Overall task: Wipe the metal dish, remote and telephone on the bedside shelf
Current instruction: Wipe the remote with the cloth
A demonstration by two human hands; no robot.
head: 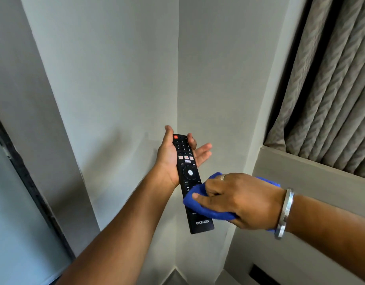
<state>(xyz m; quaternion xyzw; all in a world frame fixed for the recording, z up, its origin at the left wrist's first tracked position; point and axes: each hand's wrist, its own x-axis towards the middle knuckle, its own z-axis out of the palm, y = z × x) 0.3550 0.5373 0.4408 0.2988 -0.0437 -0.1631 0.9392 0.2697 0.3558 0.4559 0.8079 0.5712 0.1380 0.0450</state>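
Observation:
A long black remote [187, 173] with a red power button lies face up in my left hand [169, 159], held in the air in front of a wall corner. My left thumb rests along its left edge and my fingers curl under its far end. My right hand [237, 200] grips a bunched blue cloth [200, 204] and presses it onto the lower middle of the remote, covering some buttons. The remote's near end with the brand name sticks out below the cloth. The metal dish, telephone and bedside shelf are out of view.
Pale grey walls meet in a corner [177, 79] straight ahead. A grey patterned curtain [331, 83] hangs at the upper right above a beige ledge [301, 167]. A dark frame edge [29, 182] runs down the left side.

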